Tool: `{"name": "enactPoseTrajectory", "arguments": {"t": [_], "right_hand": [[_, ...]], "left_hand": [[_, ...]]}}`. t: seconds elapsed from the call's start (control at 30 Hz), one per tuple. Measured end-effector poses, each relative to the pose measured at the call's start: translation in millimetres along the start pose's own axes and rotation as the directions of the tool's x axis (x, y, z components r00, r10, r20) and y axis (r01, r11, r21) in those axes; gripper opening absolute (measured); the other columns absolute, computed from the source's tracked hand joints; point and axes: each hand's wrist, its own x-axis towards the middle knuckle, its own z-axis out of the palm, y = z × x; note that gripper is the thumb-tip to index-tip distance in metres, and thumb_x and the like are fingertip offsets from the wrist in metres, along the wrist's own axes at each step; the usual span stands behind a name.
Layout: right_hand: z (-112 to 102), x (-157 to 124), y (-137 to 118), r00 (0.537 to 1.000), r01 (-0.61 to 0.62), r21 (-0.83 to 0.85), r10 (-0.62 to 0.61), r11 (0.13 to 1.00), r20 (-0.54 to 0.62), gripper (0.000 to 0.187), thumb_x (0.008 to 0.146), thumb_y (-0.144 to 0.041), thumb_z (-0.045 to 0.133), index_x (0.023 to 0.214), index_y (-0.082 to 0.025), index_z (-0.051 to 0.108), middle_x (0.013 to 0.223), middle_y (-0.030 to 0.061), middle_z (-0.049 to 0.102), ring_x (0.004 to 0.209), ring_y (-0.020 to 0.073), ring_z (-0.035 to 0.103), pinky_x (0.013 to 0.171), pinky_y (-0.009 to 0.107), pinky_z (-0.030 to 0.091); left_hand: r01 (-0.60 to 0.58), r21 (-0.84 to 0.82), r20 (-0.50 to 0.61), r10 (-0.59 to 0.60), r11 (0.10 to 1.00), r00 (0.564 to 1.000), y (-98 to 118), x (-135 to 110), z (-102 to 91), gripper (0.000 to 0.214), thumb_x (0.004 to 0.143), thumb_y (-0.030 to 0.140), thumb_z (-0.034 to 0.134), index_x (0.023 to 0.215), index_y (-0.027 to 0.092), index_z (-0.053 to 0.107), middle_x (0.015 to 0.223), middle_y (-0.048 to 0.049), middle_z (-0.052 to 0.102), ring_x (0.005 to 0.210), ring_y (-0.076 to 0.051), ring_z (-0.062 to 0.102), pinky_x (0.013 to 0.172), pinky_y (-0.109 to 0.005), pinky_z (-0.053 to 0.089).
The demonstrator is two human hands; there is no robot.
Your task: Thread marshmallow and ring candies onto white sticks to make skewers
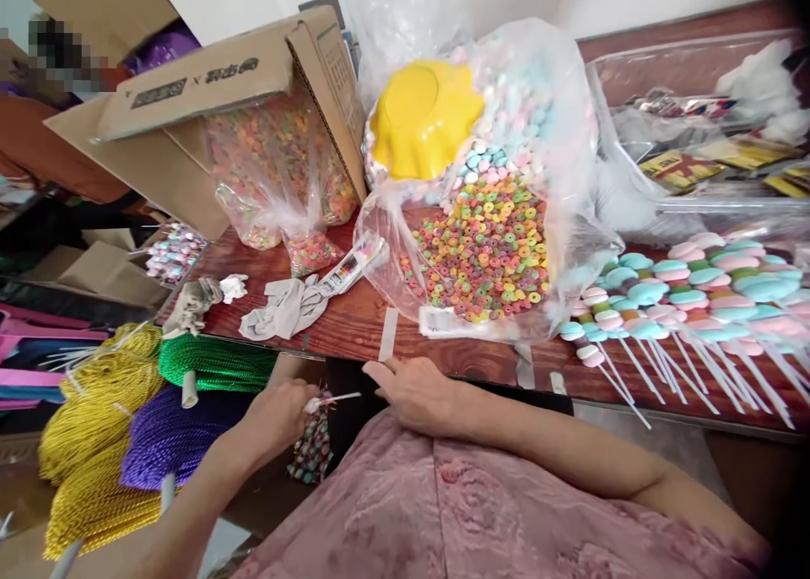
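Just below the table's front edge, my left hand (278, 414) is closed around a thin white stick (345, 397). Pinkish-white bits show beside its fingers, and the stick's tip points right. Beneath that hand lies a cluster of small multicoloured pieces (313, 444), partly hidden. My right hand (421, 393) rests near the edge in front of my pink lace top, with its thumb apart from the fingers and nothing visible in it. On the table beyond it, an open plastic bag holds colourful ring-shaped candies (487, 250). Pink and blue candies (531, 98) are heaped behind, under a yellow scalloped bowl (425, 119).
Candy skewers (702, 288) on white sticks lie at right, by a clear bin (696, 132). A cardboard box (215, 73) with bagged candy rings stands at back left. Gold (105, 414), purple (174, 435) and green cord bundles (215, 361) hang at left. Grey gloves (284, 305) lie nearby.
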Motion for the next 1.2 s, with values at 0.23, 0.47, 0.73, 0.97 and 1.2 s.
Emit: {"name": "enactPoseTrajectory", "arguments": {"t": [0.23, 0.47, 0.73, 0.97, 1.2], "right_hand": [[-71, -66, 53, 0.942, -0.244, -0.413, 0.316, 0.877, 0.114, 0.023, 0.076, -0.001, 0.049, 0.081, -0.015, 0.066, 0.077, 0.0096, 0.071, 0.068, 0.0210, 0.065, 0.056, 0.031, 0.040], [-113, -86, 89, 0.872, -0.487, -0.490, 0.439, 0.723, -0.218, 0.045, 0.083, -0.006, 0.052, 0.124, -0.020, 0.063, 0.128, 0.0083, 0.066, 0.105, 0.0233, 0.065, 0.075, 0.031, 0.049], [-107, -171, 98, 0.709, -0.677, -0.406, 0.395, 0.614, -0.584, 0.026, 0.095, -0.024, 0.048, 0.102, -0.017, 0.072, 0.089, 0.0070, 0.074, 0.077, 0.0197, 0.067, 0.065, 0.029, 0.045], [-72, -188, 84, 0.608, -0.794, -0.474, 0.473, 0.381, -0.638, 0.020, 0.092, -0.031, 0.058, 0.093, -0.018, 0.073, 0.082, 0.0046, 0.070, 0.065, 0.0147, 0.059, 0.053, 0.028, 0.027], [-53, -195, 103, 0.576, -0.815, -0.468, 0.392, 0.342, -0.717, 0.024, 0.092, -0.026, 0.054, 0.080, -0.016, 0.072, 0.070, 0.0050, 0.066, 0.065, 0.0156, 0.055, 0.057, 0.028, 0.030]], "left_hand": [[-0.543, -0.026, -0.282, 0.515, 0.839, 0.809, 73, 45, -9.5, 0.027, 0.096, 0.020, 0.041, 0.102, 0.017, 0.067, 0.102, -0.0096, 0.067, 0.097, -0.020, 0.061, 0.089, -0.032, 0.049], [-0.570, 0.346, -0.349, 0.667, 0.745, 0.659, 183, 123, -27.6, 0.025, 0.089, 0.008, 0.045, 0.106, 0.005, 0.063, 0.104, -0.0166, 0.062, 0.100, -0.028, 0.057, 0.078, -0.037, 0.048], [-0.587, 0.541, -0.434, 0.798, 0.602, 0.418, 173, 147, -5.7, 0.021, 0.091, 0.009, 0.046, 0.082, 0.010, 0.065, 0.080, -0.0113, 0.060, 0.080, -0.023, 0.055, 0.064, -0.034, 0.040], [-0.601, 0.485, -0.645, 0.724, 0.635, 0.245, 160, 150, 2.9, 0.019, 0.091, 0.015, 0.049, 0.076, 0.016, 0.060, 0.074, -0.0062, 0.060, 0.073, -0.020, 0.051, 0.064, -0.033, 0.036], [-0.536, 0.355, -0.683, 0.603, 0.766, 0.411, 175, 147, 1.3, 0.012, 0.086, 0.011, 0.054, 0.079, 0.015, 0.063, 0.086, -0.0085, 0.066, 0.081, -0.022, 0.056, 0.064, -0.034, 0.039]]}}
